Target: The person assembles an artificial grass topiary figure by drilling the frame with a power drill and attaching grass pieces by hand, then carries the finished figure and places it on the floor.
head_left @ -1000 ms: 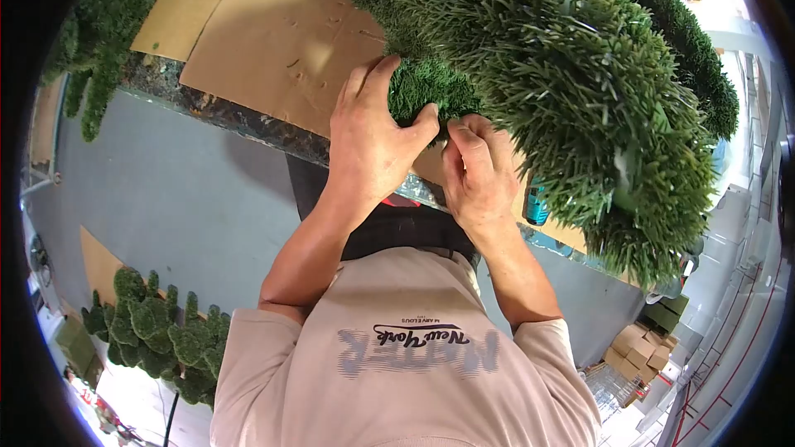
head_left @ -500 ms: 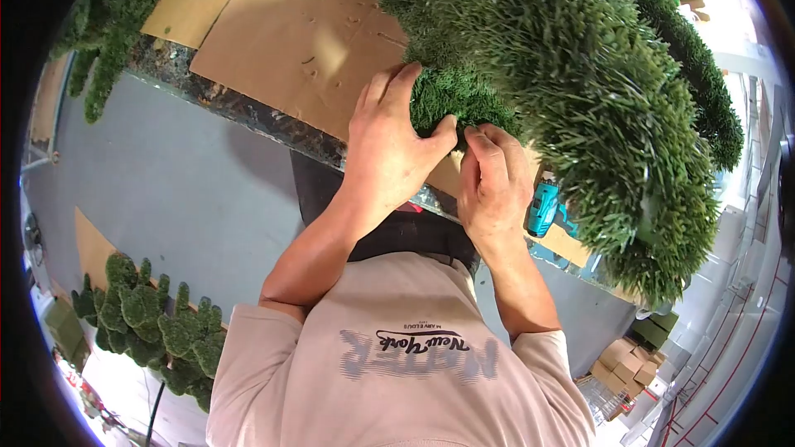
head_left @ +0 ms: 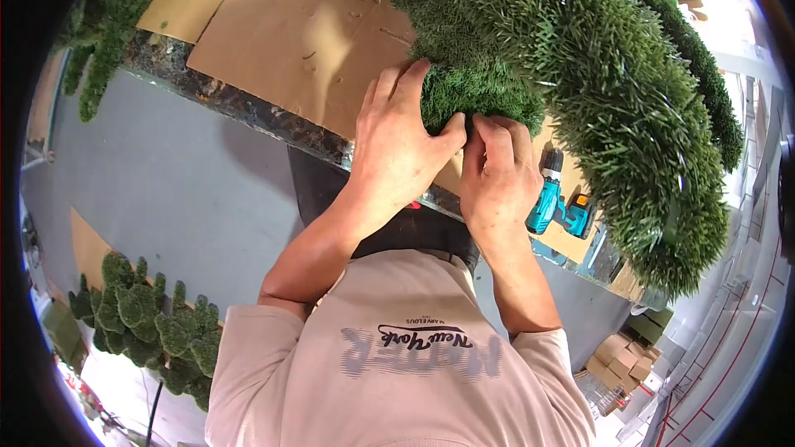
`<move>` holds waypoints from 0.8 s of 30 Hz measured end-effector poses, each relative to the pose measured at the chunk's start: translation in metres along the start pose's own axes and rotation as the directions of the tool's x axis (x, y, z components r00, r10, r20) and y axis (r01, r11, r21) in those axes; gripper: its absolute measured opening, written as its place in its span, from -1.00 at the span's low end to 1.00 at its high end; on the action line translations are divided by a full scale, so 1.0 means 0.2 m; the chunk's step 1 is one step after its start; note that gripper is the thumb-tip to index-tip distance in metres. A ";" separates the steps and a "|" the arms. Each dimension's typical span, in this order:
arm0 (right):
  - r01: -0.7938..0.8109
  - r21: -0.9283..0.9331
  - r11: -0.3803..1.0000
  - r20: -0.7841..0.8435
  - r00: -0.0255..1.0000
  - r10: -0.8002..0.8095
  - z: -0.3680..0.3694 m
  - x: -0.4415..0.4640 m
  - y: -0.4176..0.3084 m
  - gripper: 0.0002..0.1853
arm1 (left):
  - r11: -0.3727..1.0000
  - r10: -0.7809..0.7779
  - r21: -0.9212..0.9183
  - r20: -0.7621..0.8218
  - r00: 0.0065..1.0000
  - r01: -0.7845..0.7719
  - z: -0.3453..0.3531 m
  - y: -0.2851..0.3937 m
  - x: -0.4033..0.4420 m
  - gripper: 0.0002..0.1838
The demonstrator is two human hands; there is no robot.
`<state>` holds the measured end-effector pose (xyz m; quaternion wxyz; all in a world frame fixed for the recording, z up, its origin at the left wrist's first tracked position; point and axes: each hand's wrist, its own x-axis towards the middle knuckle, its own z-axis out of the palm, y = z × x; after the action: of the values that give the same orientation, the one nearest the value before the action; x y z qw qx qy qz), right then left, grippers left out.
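A piece of bright green artificial grass (head_left: pixel 476 93) lies under my hands at the near edge of the workbench. My left hand (head_left: pixel 402 134) grips its left end, fingers over the far side and thumb along the near edge. Close beside that thumb, my right hand (head_left: pixel 499 167) pinches the near edge with bent fingers; what lies between the fingertips is hidden. Long bushy rolls of artificial greenery (head_left: pixel 613 108) stretch from the top to the right, touching or overlapping the grass piece. A teal cordless drill (head_left: pixel 546 199) rests on the bench, right of my right hand.
Brown cardboard (head_left: pixel 286 41) covers the paint-stained bench (head_left: pixel 240 99). More greenery (head_left: pixel 116 16) hangs at the upper left, and a lobed green plant form (head_left: pixel 153 323) stands lower left. Cardboard boxes (head_left: pixel 621 360) are stacked at lower right on the floor.
The grass piece and both hands have shifted slightly right. The large greenery has moved a little to the right, and more of the drill shows.
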<state>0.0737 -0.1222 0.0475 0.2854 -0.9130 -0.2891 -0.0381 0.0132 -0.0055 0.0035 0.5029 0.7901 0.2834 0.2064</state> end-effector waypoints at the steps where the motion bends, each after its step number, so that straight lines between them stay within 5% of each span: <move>1: 0.171 -0.144 0.975 -0.020 0.984 -0.176 0.02 -0.01 0.05 -0.73 | 1.000 0.003 -0.001 0.002 1.000 -0.003 0.00 0.00 0.00 -0.26; 2: 0.320 -0.296 0.900 -0.040 0.937 -0.346 0.05 -0.02 0.11 -0.73 | 1.000 -0.002 0.005 -0.003 1.000 0.002 0.00 0.00 0.00 -0.27; 5: 0.355 -0.346 0.868 -0.028 0.921 -0.388 0.04 -0.01 0.10 -0.71 | 1.000 0.003 0.012 -0.006 1.000 -0.003 0.00 0.00 0.00 -0.27; 15: 0.431 -0.209 0.878 -0.089 0.886 -0.456 0.07 -0.03 0.18 -0.63 | 0.998 0.037 0.047 -0.038 0.999 -0.035 0.01 0.00 0.01 -0.29; 24: 0.316 -0.363 0.877 -0.068 0.929 -0.363 0.09 -0.11 0.16 -0.54 | 0.998 0.045 0.049 -0.034 0.998 -0.044 0.01 -0.01 0.00 -0.31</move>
<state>0.0712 -0.1449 0.0109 0.1284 -0.8790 -0.4139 -0.1990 0.0148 -0.0061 0.0017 0.4740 0.8043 0.2793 0.2245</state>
